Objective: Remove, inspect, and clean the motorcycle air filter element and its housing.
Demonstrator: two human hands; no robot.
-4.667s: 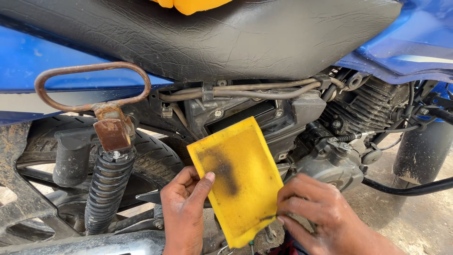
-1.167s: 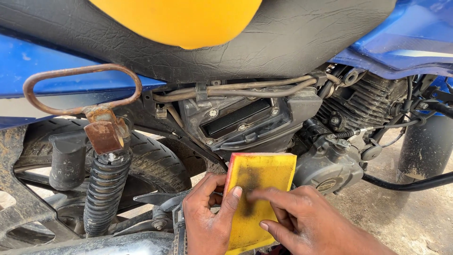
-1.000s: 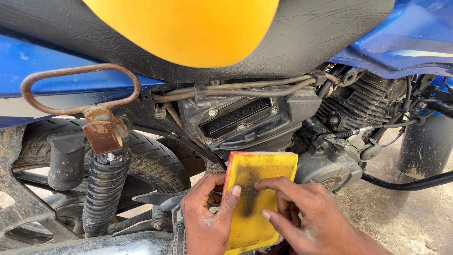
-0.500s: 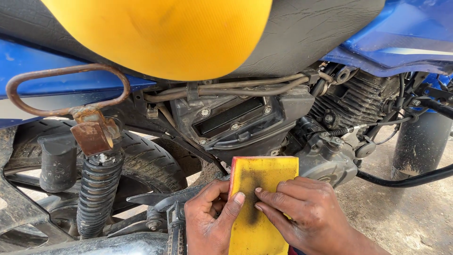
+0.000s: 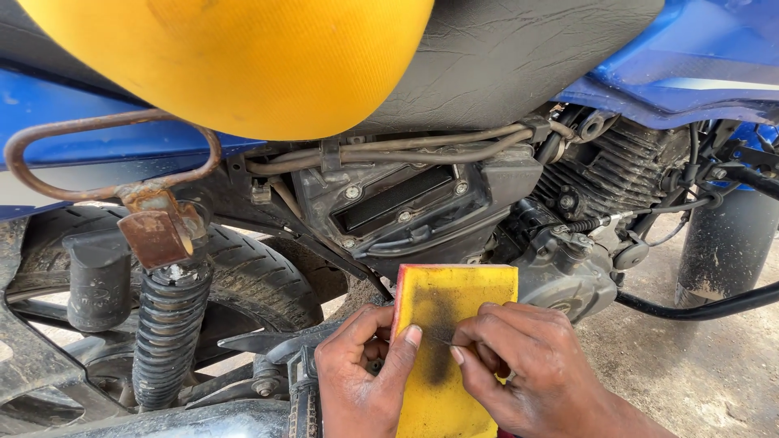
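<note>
Both our hands grip the yellow foam pad (image 5: 454,324): left hand (image 5: 361,381) thumb on its face, right hand (image 5: 527,365) fingers pinching at the dark smear. Pad sits upright below motorcycle's black airbox (image 5: 406,207); sandy ground (image 5: 698,365) at right.

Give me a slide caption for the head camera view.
Both hands, left hand and right hand, hold a dirty yellow foam pad beside a blue motorcycle's open black housing.

Both hands low, near centre: left hand (image 5: 363,381) curled, thumb extended rightward; right hand (image 5: 519,365) fingers pinched, pointing left.
</note>
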